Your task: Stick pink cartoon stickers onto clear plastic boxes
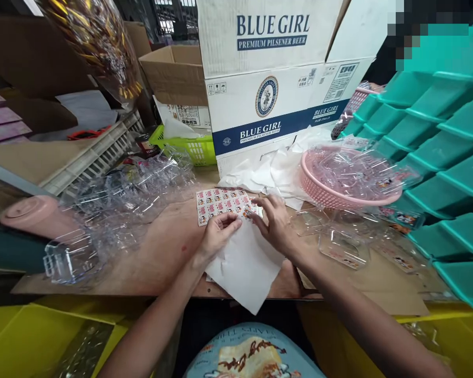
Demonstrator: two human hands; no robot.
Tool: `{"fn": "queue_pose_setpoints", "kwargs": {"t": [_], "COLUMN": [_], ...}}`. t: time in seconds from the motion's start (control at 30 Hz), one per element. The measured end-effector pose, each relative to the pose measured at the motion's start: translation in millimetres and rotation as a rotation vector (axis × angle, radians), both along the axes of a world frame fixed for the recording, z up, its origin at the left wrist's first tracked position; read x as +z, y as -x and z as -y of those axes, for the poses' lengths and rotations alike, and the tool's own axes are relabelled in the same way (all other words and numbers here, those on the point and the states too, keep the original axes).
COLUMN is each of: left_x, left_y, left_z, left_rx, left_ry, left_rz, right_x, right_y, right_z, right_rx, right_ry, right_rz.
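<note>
A sheet of small printed stickers (220, 203), with pink and orange figures in rows, lies on the wooden table in front of me. Its plain white backing paper (248, 262) hangs toward me over the table's front edge. My left hand (219, 231) pinches the paper at the fold between thumb and forefinger. At the sheet's right end, my right hand (273, 219) is curled with thumb and fingers on the edge, close to one sticker (246, 213). Whether that sticker is lifted from the sheet I cannot tell.
Clear plastic cases (142, 184) are heaped on the left. More cases (345, 247) lie at right, below a pink basket (350, 202) filled with them. Crumpled white paper (268, 168) lies before a beer carton (260, 94). Stacked teal trays (437, 173) stand far right.
</note>
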State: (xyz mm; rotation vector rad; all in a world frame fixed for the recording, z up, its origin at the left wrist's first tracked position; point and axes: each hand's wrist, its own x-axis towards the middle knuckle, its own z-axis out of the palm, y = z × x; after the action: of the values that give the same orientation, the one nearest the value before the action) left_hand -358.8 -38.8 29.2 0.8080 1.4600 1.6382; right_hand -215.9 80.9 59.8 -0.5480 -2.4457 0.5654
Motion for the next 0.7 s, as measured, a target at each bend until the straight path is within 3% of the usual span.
{"fn": "queue_pose_setpoints", "kwargs": {"t": [0.1, 0.17, 0.23, 0.37, 0.43, 0.53, 0.63, 0.7], "left_x": [1.3, 0.6, -0.3, -3.8, -8.2, -15.4, -12.5, -2.3], "left_y": [0.1, 1.9, 3.6, 4.7, 7.7, 17.6, 21.5, 12.9], "left_z": [2.3, 3.8, 5.1, 7.8, 9.4, 12.4, 14.4, 13.2], "left_rx": [-0.045, -0.049, -0.037, -0.054, -0.063, 0.013, 0.274, 0.235], "left_ry": [-0.054, -0.102, -0.132, -0.129, -0.126, -0.066, 0.032, 0.064], "left_rz": [0.033, -0.075, -0.233, -0.427, -0.462, -0.576, -0.711, -0.552], "right_x": [-2.3, -5.7, -9.9, -19.3, -23.3, -25.2, -20.1, -13.9], "right_y": [4.9, 8.7, 13.0, 20.6, 22.1, 20.3, 16.6, 14.6], "right_z": [10.6, 14.1, 14.4, 6.6, -2.2, -17.3, -22.6, -17.9], "right_rx": [0.064, 0.109, 0.146, 0.142, 0.092, -0.022, -0.142, -0.163], "right_ry": [-0.213, -0.191, -0.072, 0.443, 0.607, 0.657, 0.643, 0.568], "right_rz": [-0.049, -0.084, -0.144, -0.295, -0.346, -0.446, -0.573, -0.618]}}
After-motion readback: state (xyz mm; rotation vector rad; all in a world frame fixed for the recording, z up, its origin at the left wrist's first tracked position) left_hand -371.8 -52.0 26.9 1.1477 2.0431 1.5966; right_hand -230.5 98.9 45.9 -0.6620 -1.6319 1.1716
